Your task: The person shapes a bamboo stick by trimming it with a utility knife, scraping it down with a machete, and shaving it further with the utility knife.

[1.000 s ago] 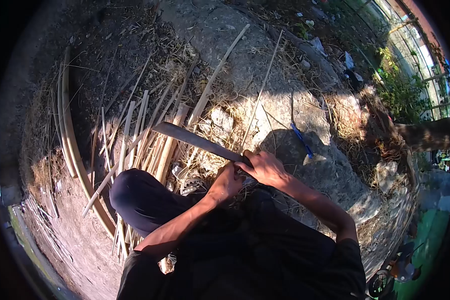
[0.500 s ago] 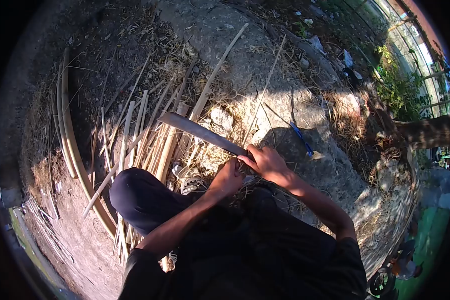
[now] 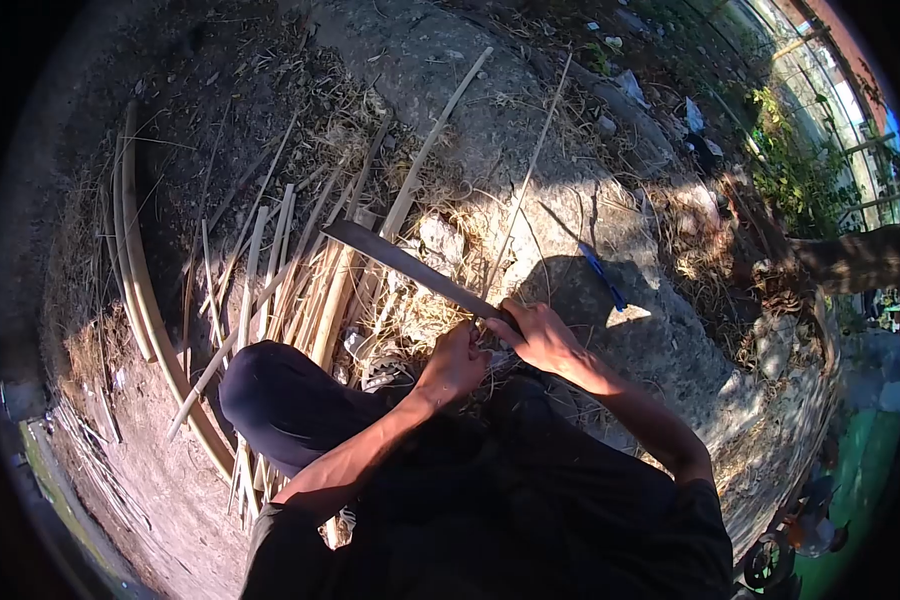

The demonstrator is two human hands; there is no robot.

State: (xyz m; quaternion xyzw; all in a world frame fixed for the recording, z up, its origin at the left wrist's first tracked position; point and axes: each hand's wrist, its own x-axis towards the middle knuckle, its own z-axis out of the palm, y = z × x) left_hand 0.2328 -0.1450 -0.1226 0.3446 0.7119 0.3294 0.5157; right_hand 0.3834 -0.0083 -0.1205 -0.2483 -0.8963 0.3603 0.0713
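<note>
My right hand [image 3: 542,338] is wrapped round the handle end of a machete [image 3: 410,267], whose long, broad blade points to the upper left. Close beside it, low in front of my body, my left hand [image 3: 454,365] is closed with thumb and fingers pressed together. A thin bamboo strip [image 3: 530,170] slants down from the upper right, passes at the blade's base and leads to my left fingers, which appear to pinch its near end. The fingers hide that end. My bent knee [image 3: 280,400] lies left of the left forearm.
Split bamboo strips [image 3: 335,300] lie heaped on the left, with long curved bamboo pieces [image 3: 142,290] farther out. A blue tool-like object [image 3: 602,277] rests on the grey rock [image 3: 660,320] at right. Dry shavings and a pale stone [image 3: 440,237] lie ahead; a trunk [image 3: 850,262] stands far right.
My right hand has shifted slightly right and down with the machete, and the gap between my hands has widened a little. The blade has turned and looks darker. The left hand has barely moved.
</note>
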